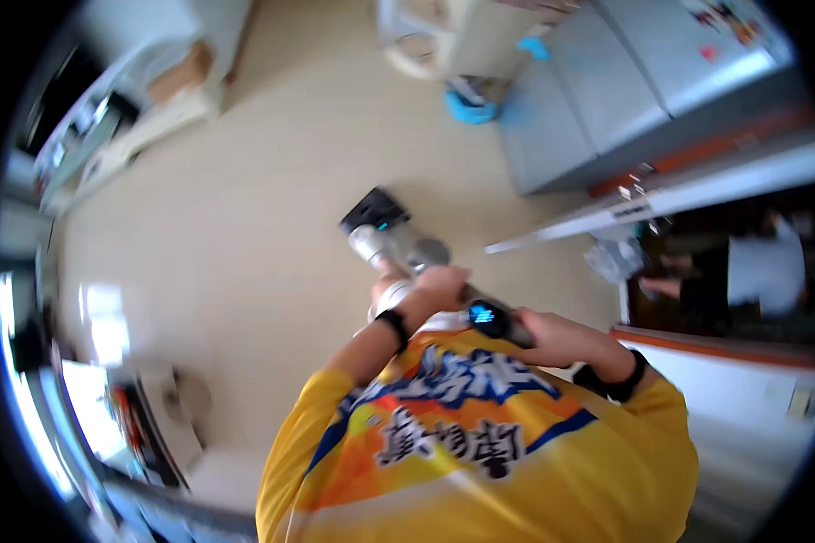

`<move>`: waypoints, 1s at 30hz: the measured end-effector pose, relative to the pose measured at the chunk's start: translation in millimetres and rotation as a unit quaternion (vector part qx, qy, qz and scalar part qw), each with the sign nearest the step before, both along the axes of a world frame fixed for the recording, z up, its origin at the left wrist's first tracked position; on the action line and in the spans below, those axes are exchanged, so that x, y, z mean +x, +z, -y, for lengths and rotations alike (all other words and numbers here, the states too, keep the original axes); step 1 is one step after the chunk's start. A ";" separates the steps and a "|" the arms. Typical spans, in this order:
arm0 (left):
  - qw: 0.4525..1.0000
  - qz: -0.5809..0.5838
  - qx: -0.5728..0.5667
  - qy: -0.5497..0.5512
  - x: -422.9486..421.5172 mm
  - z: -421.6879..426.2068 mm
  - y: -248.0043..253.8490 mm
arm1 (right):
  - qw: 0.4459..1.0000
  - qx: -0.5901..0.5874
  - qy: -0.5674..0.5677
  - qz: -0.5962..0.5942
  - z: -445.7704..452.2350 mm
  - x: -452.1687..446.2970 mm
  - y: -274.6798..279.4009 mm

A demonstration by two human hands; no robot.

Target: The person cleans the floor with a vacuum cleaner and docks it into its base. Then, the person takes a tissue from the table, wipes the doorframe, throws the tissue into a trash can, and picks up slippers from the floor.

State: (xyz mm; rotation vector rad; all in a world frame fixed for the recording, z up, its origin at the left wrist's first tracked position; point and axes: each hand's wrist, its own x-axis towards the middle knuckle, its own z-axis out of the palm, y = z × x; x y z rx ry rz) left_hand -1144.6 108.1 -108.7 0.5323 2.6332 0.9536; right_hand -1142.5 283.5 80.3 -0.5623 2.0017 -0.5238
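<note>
A floor cleaner with a grey handle [509, 328] runs from the front of my yellow shirt out to a black floor head [374, 211] on the floor. A round lit display [487, 317] sits on its body between my hands. My left hand [442, 286] is closed round the cleaner beyond the display. Nearer the other end, my right hand [552, 338] is closed on the handle. Both wrists wear black bands. One foot in a light shoe [368, 242] shows beside the floor head. Motion blurs the fingers somewhat.
Grey cabinets [561, 100] stand at the upper right, with a blue bag [469, 107] beside them. A plastic bag [616, 258] lies by the doorway, where a person in a white shirt [766, 271] shows. Shelving [154, 122] is at the upper left.
</note>
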 end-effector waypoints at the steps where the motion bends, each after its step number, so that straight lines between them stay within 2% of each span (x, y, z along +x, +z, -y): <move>1: 0.999 0.027 -0.019 0.009 0.8 8.2 18.2 | 0.997 0.039 -0.012 0.063 12.6 -7.6 15.9; 2: 0.999 0.033 0.002 0.031 -7.8 6.9 -39.9 | 0.998 -0.055 0.018 0.031 6.4 -11.0 3.7; 3: 0.999 0.046 -0.003 0.023 -14.9 18.8 -51.4 | 0.998 -0.034 0.025 0.052 15.6 -20.2 10.9; 5: 0.985 0.017 0.156 0.074 -24.7 50.9 -96.0 | 0.979 -0.095 -0.041 0.174 30.7 -38.2 9.5; 6: 0.982 -0.033 0.184 0.038 -32.2 63.5 -79.7 | 0.957 -0.115 -0.068 0.258 42.7 -52.3 17.0; 7: 0.872 0.144 0.464 0.062 -36.0 69.6 -56.1 | 0.938 -0.186 -0.086 0.281 54.1 -66.0 19.1; 8: 0.656 0.318 0.679 0.089 -39.5 74.7 -41.1 | 0.914 -0.254 -0.096 0.301 64.5 -78.8 20.6; 9: 0.821 0.151 0.541 0.102 -51.4 89.9 -53.3 | 0.912 -0.307 -0.089 0.259 74.4 -94.3 16.6; 10: 0.893 0.006 0.430 0.130 -61.7 102.4 -47.2 | 0.906 -0.356 -0.073 0.218 83.3 -106.8 13.2; 11: 0.930 -0.130 0.291 0.184 -71.5 115.1 -41.2 | 0.903 -0.389 -0.099 0.151 89.6 -113.7 15.3; 12: 0.919 -0.220 0.207 0.254 -75.5 127.5 -18.2 | 0.894 -0.422 -0.122 0.086 97.5 -118.3 18.7; 14: 0.844 -0.247 0.241 0.410 -95.1 169.2 -35.5 | 0.873 -0.459 -0.164 0.001 113.3 -128.2 17.2; 16: 0.801 -0.072 0.245 0.542 -124.6 254.9 -80.3 | 0.857 -0.468 -0.213 -0.040 122.9 -126.6 1.6; 19: 0.842 -0.057 0.264 0.468 -124.8 294.8 -65.1 | 0.894 -0.388 -0.224 -0.015 133.1 -120.2 -23.9; 21: 0.859 -0.114 0.232 0.441 -126.9 270.4 -61.5 | 0.915 -0.349 -0.203 0.026 140.2 -117.1 -31.6; 22: 0.868 -0.140 0.212 0.426 -128.0 258.3 -58.7 | 0.928 -0.324 -0.186 0.005 145.0 -115.8 -38.3; 23: 0.845 -0.163 0.216 0.461 -131.4 252.3 -63.0 | 0.939 -0.298 -0.170 -0.017 150.2 -115.3 -52.3; 24: 0.837 -0.091 0.223 0.492 -138.0 267.7 -85.7 | 0.949 -0.272 -0.153 -0.040 154.3 -116.7 -70.0; 25: 0.818 -0.043 0.225 0.528 -129.8 258.7 -57.9 | 0.953 -0.259 -0.123 -0.096 161.9 -120.9 -98.9; 26: 0.795 0.004 0.228 0.562 -123.4 247.5 -26.1 | 0.954 -0.253 -0.127 -0.100 169.9 -125.3 -124.8; 27: 0.797 0.002 0.221 0.562 -120.4 255.7 -29.4 | 0.954 -0.248 -0.130 -0.103 178.8 -128.5 -147.6; 30: 0.826 -0.022 0.166 0.537 -114.4 279.3 -52.8 | 0.968 -0.207 -0.133 -0.051 200.3 -130.7 -156.4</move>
